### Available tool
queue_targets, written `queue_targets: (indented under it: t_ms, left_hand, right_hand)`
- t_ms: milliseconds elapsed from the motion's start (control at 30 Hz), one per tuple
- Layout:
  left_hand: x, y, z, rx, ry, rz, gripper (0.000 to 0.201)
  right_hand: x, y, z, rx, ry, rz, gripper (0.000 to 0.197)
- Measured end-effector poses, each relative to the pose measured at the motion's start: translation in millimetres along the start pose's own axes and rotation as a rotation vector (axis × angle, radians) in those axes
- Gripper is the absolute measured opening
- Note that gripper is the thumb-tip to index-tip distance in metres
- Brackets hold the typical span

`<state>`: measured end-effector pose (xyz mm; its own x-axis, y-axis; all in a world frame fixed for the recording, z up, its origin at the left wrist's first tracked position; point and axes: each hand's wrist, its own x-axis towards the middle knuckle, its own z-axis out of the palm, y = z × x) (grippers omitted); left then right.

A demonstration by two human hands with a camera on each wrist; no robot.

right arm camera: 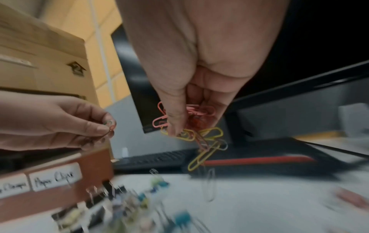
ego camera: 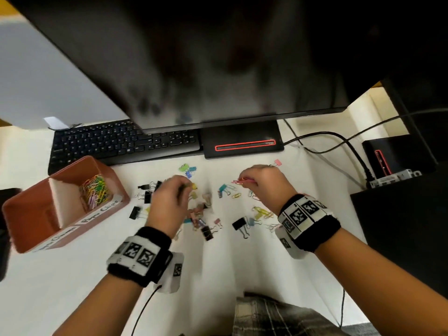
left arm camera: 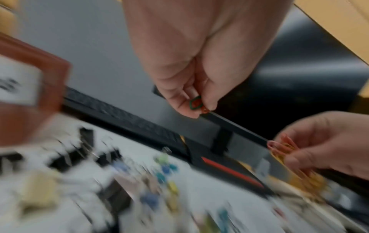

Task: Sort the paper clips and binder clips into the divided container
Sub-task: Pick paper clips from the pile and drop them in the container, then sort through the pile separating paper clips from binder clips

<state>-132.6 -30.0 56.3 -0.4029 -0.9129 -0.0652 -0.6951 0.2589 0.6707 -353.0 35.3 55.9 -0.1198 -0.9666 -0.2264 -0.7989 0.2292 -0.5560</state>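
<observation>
A brown divided container [ego camera: 24,214] sits at the left of the white table; its far compartment, labelled Paper Clips, holds coloured paper clips [ego camera: 95,191], and the near one looks bare. Loose binder clips [ego camera: 240,224] and paper clips [ego camera: 263,212] lie scattered mid-table. My left hand [ego camera: 169,200] hovers over the pile, pinching a green and an orange paper clip [left arm camera: 196,104]. My right hand [ego camera: 261,183] is raised and grips a bunch of pink, red and yellow paper clips [right arm camera: 191,126], some dangling in a chain [right arm camera: 201,156].
A black keyboard [ego camera: 121,141] and a monitor stand [ego camera: 242,141] lie behind the clips, with the monitor [ego camera: 218,57] overhanging. Cables [ego camera: 339,139] and black boxes [ego camera: 397,154] stand at the right. A cardboard box [right arm camera: 40,63] rises behind the container.
</observation>
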Motion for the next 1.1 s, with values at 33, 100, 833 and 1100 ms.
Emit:
queue_targets:
  t_ms: [33, 100, 833, 1100]
  left_hand:
    - [0.3, -12.4, -24.8, -0.003, 0.059, -0.037, 0.007]
    - [2.1, -36.0, -65.5, -0.011, 0.143, -0.121, 0.006]
    - [-8.6, -129.6, -155.5, -0.206, 0.028, -0.214, 0.015]
    - [-32.0, -90.3, -45.0, -0.085, -0.382, 0.041, 0.026]
  right_hand:
    - [7.6, -20.8, 1.7, 0.019, 0.013, -0.041, 0.015]
    - [20.5, -60.7, 4.0, 0.067, 0.024, -0.123, 0.014]
    - [89.0, -211.4, 97.3, 0.336, -0.057, -0.075, 0.017]
    - [-10.5, -64.5, 89.1, 0.186, -0.096, 0.25, 0.009]
